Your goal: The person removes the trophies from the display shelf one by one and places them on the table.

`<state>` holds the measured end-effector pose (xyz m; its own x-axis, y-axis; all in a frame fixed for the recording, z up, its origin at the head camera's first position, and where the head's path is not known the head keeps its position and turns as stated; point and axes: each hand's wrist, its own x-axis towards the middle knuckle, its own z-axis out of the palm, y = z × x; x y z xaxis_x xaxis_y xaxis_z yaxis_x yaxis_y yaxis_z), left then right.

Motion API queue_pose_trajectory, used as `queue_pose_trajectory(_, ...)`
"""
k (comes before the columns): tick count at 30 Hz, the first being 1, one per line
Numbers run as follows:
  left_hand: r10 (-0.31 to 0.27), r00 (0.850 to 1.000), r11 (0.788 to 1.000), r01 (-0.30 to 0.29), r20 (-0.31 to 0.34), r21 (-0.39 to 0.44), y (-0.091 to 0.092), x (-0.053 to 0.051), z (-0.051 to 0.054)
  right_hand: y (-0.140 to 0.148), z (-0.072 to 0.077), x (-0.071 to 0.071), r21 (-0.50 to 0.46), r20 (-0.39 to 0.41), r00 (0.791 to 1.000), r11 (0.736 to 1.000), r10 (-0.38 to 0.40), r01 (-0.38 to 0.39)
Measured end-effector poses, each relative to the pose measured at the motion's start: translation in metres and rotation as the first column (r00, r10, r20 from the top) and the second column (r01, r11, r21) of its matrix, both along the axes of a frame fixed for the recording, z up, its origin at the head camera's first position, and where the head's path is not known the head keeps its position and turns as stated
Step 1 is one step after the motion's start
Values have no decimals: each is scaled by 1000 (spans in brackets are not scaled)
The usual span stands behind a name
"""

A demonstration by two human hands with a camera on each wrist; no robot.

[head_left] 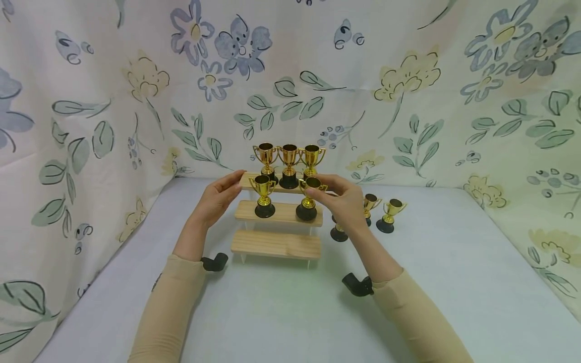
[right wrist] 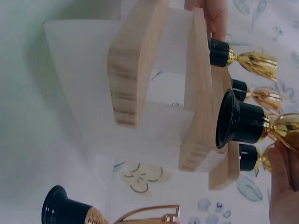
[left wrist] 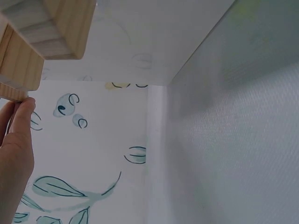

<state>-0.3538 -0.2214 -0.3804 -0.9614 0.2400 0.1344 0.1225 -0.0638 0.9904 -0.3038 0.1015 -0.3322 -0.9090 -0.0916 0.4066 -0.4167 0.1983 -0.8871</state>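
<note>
A three-tier wooden display stand (head_left: 276, 244) stands on the table. My left hand (head_left: 218, 197) holds the left end of its top plank (head_left: 248, 180); in the left wrist view, fingertips touch the plank's end. My right hand (head_left: 341, 199) pinches a gold trophy cup (head_left: 307, 202) by its upper part, upright over the right end of the middle plank. In the right wrist view, the underside of its black base (right wrist: 243, 119) shows, slightly off the wood. Another gold trophy cup (head_left: 264, 196) is on that plank's left part. Three trophy cups (head_left: 289, 164) stand in a row on the top plank.
Right of the stand, more trophy cups stand on the table (head_left: 454, 262), including a gold one (head_left: 391, 214) and one partly behind my right hand (head_left: 339, 233). The bottom plank (head_left: 299, 246) bears nothing. A flowered cloth (head_left: 345, 116) hangs behind and at the sides.
</note>
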Motion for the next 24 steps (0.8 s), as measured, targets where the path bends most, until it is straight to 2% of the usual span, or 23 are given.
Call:
queue_pose_trajectory(10,4,1000,1000,-4,-6,-13,1,1,0,22,2,4,49,-14,998,997,-59,60)
queue_pose_trajectory(19,8,1000,1000,-8,-6,0,0,0,0,37,0,1,-11,-17,999,999,-32,32)
queue_pose_trajectory(24,8,1000,1000,-8,-5,-2,0,-1,-1,46,-3,0,-23,-28,999,999,-42,42)
